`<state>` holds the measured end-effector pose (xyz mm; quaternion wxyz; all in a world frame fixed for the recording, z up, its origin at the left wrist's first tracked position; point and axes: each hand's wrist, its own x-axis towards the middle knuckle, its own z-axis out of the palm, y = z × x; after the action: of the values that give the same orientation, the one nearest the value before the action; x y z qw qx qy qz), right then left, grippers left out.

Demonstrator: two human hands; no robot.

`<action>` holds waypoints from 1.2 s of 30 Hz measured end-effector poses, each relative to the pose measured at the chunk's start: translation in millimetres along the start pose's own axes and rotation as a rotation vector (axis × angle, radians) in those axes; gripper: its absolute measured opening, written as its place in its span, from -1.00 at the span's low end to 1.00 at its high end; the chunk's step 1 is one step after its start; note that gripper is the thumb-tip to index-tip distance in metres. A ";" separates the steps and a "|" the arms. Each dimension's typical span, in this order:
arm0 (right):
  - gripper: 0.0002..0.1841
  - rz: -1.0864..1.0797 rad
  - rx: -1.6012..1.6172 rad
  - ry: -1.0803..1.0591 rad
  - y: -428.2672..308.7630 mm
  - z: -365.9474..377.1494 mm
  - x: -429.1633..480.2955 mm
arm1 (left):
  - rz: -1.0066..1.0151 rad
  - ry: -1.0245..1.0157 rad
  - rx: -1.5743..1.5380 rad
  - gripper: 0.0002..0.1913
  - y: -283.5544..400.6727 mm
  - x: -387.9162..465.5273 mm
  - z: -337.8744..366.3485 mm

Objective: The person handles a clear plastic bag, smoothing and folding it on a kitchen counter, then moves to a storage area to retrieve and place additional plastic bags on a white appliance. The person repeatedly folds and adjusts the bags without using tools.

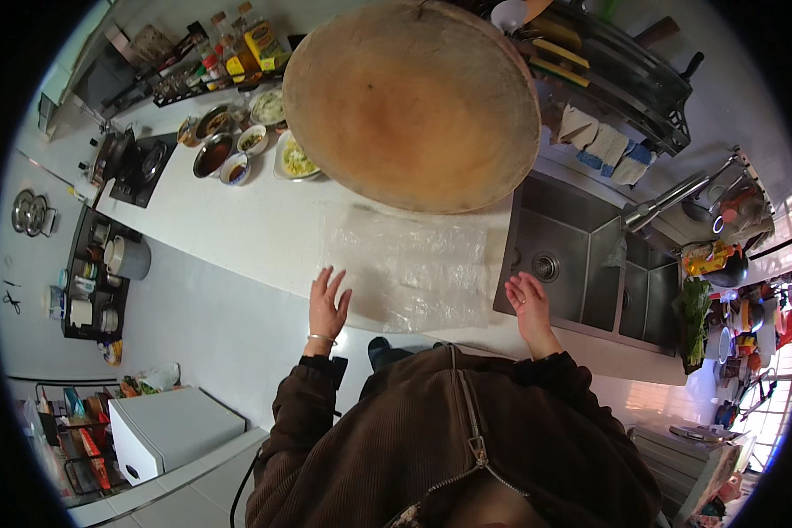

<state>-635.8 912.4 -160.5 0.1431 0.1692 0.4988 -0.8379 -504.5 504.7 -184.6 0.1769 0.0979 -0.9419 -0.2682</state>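
Observation:
A sheet of clear plastic film lies flat on the white countertop, with creases that shine. My left hand is at the sheet's left side, its fingers apart and nothing in it. Off the sheet's right side, close to the sink's edge, my right hand holds nothing, its fingers slightly curled. Beyond the sheet a large round wooden board rises at the back of the counter and looks leaned up. Left of the board are a dish of chopped yellow-green food and a bowl of dark liquid.
A steel double sink with a faucet is set in at the right. Small bowls, a plate of shredded vegetable and a rack of bottles stand at the back left. A hob lies farther left. Leafy greens are beyond the sink.

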 end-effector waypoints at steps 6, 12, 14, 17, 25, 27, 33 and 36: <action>-0.22 -0.188 -0.953 -0.219 32.3 24.1 1.6 | -0.110 -0.443 0.310 -0.41 -12.1 -1.6 23.3; -0.27 0.144 -0.780 -0.342 24.8 70.9 -13.5 | 0.010 -0.137 0.155 -0.60 13.9 27.6 15.1; -0.37 -0.074 -0.792 -0.457 10.7 97.0 -29.7 | -0.036 -0.019 -0.019 -0.75 46.4 38.1 -3.3; -0.54 -0.564 -0.987 -0.711 1.9 146.0 -54.8 | -0.423 -0.498 -1.036 -0.67 103.4 45.4 -28.5; -0.67 -0.627 -0.859 -1.119 -20.2 209.3 -94.4 | -0.718 -0.205 -1.536 -0.93 127.5 77.0 -83.8; -0.69 -0.323 -0.705 -0.967 -41.1 209.6 -95.2 | -0.596 -0.246 -1.607 -0.90 122.8 81.1 -101.8; -0.36 -1.260 -1.097 -0.368 -79.0 231.6 -90.6 | -0.568 -0.142 -1.516 -0.83 125.5 75.0 -154.7; -0.30 -1.316 -1.113 -0.369 -73.6 251.0 -85.3 | -0.617 -0.216 -1.479 -0.81 132.0 72.9 -171.6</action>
<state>-624.3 730.4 45.6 -0.2288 -0.3846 0.7999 -0.3999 -517.1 514.1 43.3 0.0219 0.1847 -0.4631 -0.8666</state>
